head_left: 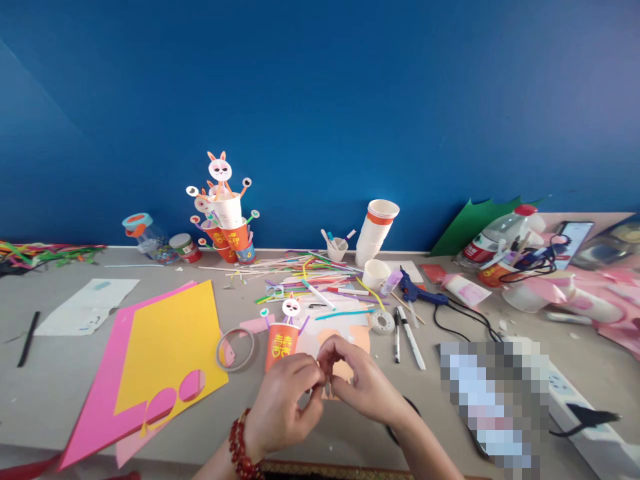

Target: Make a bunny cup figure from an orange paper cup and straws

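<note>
My left hand (286,400), with a red bead bracelet (240,443) at the wrist, has its fingers curled in a pinch. Its fingertips meet those of my right hand (364,385), which is pinched too. Whatever lies between them is too small or hidden to make out. Right behind my left hand stands a red paper cup (283,341) with gold characters, partly covered by that hand. A white rabbit face (291,307) and purple stick arms rise from the cup; a white disc (265,313) tips the left arm. Peach paper (361,337) lies under my fingers.
Yellow paper (170,347) with round cutouts and a tape roll (235,350) lie left. Scattered sticks (320,267), finished rabbit cups (227,210) and stacked white cups (375,233) stand behind. At right are a blue glue gun (423,293), markers (411,337) and a power strip (585,413).
</note>
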`<state>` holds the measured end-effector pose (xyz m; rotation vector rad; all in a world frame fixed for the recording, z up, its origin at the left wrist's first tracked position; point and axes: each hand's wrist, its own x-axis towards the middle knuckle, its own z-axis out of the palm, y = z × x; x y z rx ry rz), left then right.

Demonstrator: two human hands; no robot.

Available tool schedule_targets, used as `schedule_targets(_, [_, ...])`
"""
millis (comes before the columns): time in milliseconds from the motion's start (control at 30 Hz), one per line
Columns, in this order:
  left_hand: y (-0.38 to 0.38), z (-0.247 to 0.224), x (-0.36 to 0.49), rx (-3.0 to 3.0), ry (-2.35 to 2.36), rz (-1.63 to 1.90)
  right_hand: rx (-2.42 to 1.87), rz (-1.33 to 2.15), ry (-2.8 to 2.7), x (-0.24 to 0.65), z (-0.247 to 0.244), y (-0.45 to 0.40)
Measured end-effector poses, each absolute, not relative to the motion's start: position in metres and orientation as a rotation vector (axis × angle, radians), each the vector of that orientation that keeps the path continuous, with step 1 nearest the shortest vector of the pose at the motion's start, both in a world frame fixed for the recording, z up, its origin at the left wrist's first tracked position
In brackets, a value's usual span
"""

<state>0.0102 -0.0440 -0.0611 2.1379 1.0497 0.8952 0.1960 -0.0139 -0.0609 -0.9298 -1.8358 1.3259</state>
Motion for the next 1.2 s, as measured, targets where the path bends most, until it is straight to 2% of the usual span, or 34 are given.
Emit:
schedule_targets(100, [-0.044,-0.063,0.01,1.984,1.082,0.898,-0.969,1.381,-1.742,0.196,-0.06,-0.011])
schedule_targets(233, [-0.041,-0.07,0.008,1.379,1.08,0.973,-1.095,1.317,-1.649,0.196,-0.066,-0.013])
schedule_targets(333, [-0.038,-0.075,0.006,1.011,0.984,1.025,-1.077,1.432,-1.568,0.193,-0.07,-0.018])
schedule_targets(433, [-0.038,-0.077,0.007,0.884,0.941,1.07,-1.071,1.525,-1.478,0.187,-0.07,-0.023])
schedule_targets(767, [-0.043,-0.073,0.01,1.142,1.027,1.12,-1.055,1.478,-1.455,0.181,-0.068,-0.025])
schedule_targets(1000, [-0.046,-0.067,0.009,1.654,1.184,1.126,-1.081,1.403,-1.506,0.182,-0.074,-0.024])
schedule_targets(1200, [-0.047,-0.057,0.01,2.024,1.038,1.024,-1.027,1.409,-1.592,0.186,-0.073,-0.022])
